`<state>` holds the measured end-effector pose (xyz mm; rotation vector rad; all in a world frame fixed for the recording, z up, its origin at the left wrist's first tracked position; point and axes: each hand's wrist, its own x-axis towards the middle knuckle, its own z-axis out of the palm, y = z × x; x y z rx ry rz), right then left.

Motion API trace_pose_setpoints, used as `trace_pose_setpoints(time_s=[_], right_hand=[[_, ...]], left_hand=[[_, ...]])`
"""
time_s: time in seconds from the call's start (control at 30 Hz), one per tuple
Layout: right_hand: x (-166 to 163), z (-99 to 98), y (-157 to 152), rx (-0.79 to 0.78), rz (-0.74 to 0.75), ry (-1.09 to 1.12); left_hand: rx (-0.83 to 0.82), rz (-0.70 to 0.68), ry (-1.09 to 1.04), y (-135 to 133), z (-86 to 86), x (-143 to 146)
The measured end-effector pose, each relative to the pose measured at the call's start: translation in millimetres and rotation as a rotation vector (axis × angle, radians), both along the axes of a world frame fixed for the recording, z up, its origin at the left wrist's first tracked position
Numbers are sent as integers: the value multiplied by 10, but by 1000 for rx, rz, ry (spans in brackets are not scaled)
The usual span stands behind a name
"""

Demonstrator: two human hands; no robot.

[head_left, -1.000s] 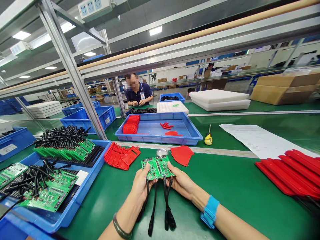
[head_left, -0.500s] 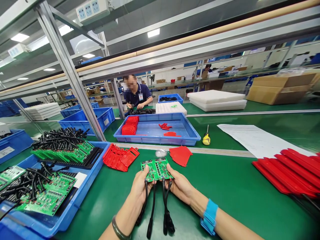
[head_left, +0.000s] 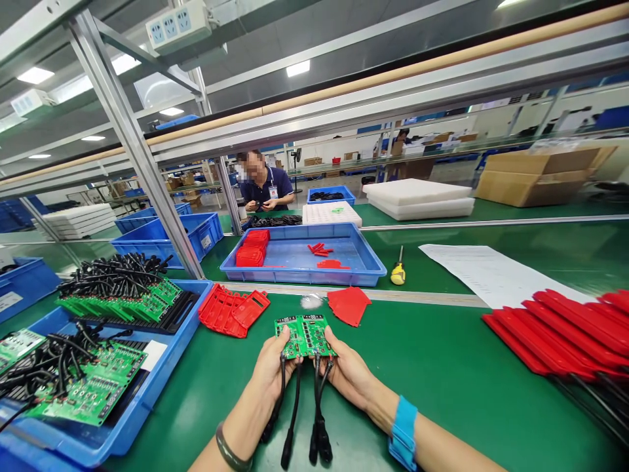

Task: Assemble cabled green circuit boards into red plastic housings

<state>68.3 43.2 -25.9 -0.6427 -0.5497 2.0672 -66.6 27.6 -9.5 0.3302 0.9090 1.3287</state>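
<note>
A green circuit board [head_left: 303, 337] made of two joined halves is held level above the bench, its small display parts along the far edge. My left hand [head_left: 272, 362] grips its left side, thumb on top. On the right side, my right hand [head_left: 348, 367] pinches it the same way; the fingers underneath are mostly hidden. Several black cables [head_left: 293, 413] with plug ends hang from the board's near edge between my wrists. Just beyond it lie red plastic covers [head_left: 233, 309], a flat red piece [head_left: 348, 305] and a small clear bag [head_left: 311, 301].
At left, a blue tray [head_left: 162, 387] carries several cabled green boards [head_left: 93, 387]. Red covers with black cables [head_left: 555, 334] are stacked at right. Ahead are a blue bin [head_left: 304, 278] of red parts, a yellow screwdriver [head_left: 398, 272] and paper sheets [head_left: 491, 272]. A co-worker [head_left: 268, 187] sits opposite.
My view has shifted slightly, so most things sit a little further left. Both hands keep the same grip on the circuit board. The co-worker's hands have come up a little.
</note>
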Motion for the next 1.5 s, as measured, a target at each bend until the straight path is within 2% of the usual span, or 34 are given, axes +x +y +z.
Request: trace_pose_setpoints(time_s=[0.1,0.17,0.33,0.43,0.53,0.6,0.7,0.83,0.93,1.03,1.13,1.17,1.2,1.27,1.3,1.33,1.4,1.5], right_hand=[[-45,55,-21,-65,40,101],[-31,115,-22,-115,52,127],[244,229,-4,-230,44,55],[473,236,-1,-307,43,46],[649,232,-3,-359,20,65],[723,242,-2,-336,-10,73],[791,280,1,-249,-42,119],[859,324,0,-159,-35,198],[912,353,-15,-116,-70,165],[962,423,-48,-24,-100,37],[1005,531,-94,176,-68,-118],[1018,561,-107,259,-46,-187],[1028,582,-117,342,-26,-276],[1042,590,-124,481,-23,-492],[1045,578,-122,528,-41,-598],[1046,558,-119,560,-56,-693],[1039,514,-115,596,-64,-837],[1016,491,-141,684,-65,-1014]], left_hand=[[-36,-30,-14,-25,155,-39],[1,-111,95,-45,284,-155],[171,-364,630,-142,514,-727],[117,-456,1078,-227,507,-1094],[32,-397,1754,-261,436,-1314],[-12,-333,2094,-219,393,-1336],[-38,-208,2250,-38,344,-1213],[120,-117,2336,342,248,-994],[197,-120,2336,581,163,-936],[241,-89,2296,687,143,-930],[256,13,2249,670,200,-847],[260,64,2158,647,225,-783],[267,111,1954,619,248,-700],[275,152,1311,554,276,-483],[263,135,939,518,277,-358],[247,98,710,482,269,-229],[200,17,480,404,228,17],[124,-61,288,285,136,302]])
